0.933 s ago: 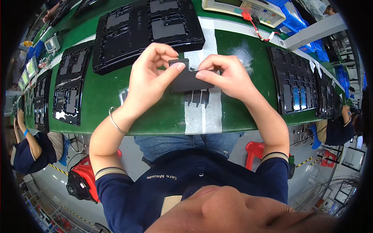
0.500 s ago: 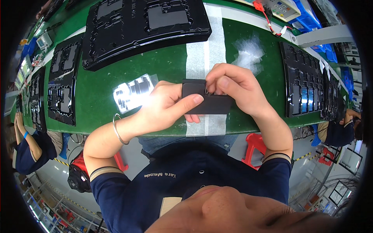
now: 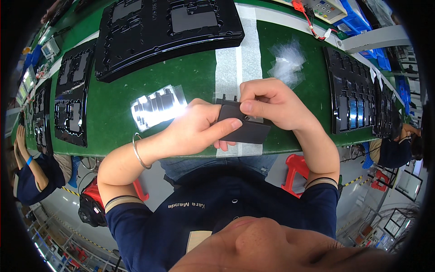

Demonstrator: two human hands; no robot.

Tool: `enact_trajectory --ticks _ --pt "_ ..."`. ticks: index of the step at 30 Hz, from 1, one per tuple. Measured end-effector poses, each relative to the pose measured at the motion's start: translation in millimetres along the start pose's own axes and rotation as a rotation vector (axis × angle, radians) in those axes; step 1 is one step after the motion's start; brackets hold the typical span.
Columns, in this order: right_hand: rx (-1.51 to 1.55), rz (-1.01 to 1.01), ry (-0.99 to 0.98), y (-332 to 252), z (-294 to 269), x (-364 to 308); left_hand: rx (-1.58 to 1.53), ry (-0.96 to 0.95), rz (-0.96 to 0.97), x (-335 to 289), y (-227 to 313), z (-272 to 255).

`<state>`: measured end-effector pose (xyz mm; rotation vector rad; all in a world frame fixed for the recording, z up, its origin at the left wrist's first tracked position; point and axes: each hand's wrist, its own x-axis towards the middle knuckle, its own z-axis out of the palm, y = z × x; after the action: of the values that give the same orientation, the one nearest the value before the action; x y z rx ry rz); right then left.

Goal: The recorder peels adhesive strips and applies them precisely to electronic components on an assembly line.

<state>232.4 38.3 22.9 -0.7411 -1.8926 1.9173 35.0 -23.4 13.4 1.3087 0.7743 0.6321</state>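
Over the green table's near edge my left hand (image 3: 204,127) grips a flat black plastic part (image 3: 247,131), thumb on its face and fingers beneath. Two small prongs stick up from the part's far edge. My right hand (image 3: 272,104) pinches at the part's upper right, thumb and forefinger pressed together by a small opening. Whatever lies between those fingertips is too small to make out. Left of my left hand lies a clear sheet with black strip-shaped pieces (image 3: 158,106), shining with glare. Beyond my right hand is a loose pile of clear film pieces (image 3: 288,63).
A thick stack of black moulded trays (image 3: 167,50) stands at the far left. More black trays (image 3: 72,95) lie along the left, and others (image 3: 349,95) at the right. A whitish strip (image 3: 226,63) runs across the green table (image 3: 113,109). Co-workers sit at both sides.
The black part has tilted and come slightly nearer to me, its right end lower. My right thumb and fingers have closed down on its upper edge.
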Motion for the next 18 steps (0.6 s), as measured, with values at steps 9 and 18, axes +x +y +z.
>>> enact_trajectory --ticks 9,18 --pt "0.207 -0.171 0.011 5.3 -3.9 4.4 -0.031 -0.045 0.008 0.4 0.7 -2.2" --pt "0.375 -0.209 -0.124 18.5 4.2 12.1 -0.365 -0.181 -0.148 -3.1 0.5 0.6"
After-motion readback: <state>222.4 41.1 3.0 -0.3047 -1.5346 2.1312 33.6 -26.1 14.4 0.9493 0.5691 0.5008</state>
